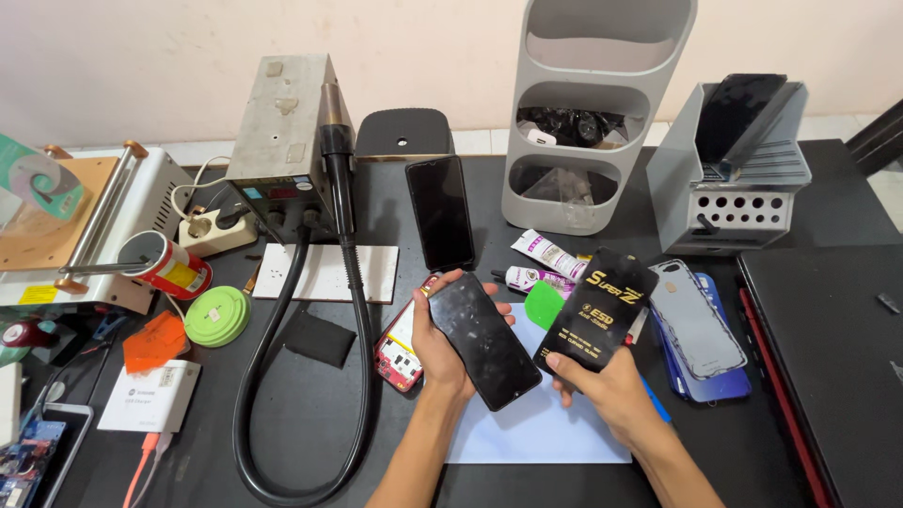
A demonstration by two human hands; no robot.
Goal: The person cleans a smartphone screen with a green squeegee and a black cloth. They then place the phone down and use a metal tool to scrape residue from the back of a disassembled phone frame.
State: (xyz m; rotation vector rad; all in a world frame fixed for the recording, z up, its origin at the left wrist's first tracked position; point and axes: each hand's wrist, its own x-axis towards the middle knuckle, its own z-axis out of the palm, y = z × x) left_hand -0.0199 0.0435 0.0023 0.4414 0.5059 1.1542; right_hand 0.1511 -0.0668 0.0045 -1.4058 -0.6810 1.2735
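Dark table point(310, 423) hides behind left hand point(440, 346) gripping phone screen point(484, 341); forearms cut off.

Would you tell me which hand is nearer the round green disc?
Left. The left hand, holding a black phone screen, is closer to the green disc; the right hand is farther away.

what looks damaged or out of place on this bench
The red phone beside the left hand lies opened up, its insides showing. The black screen panel in that hand looks smudged and dusty, though no crack shows. The right hand holds a black packet. Otherwise the desk is merely cluttered.
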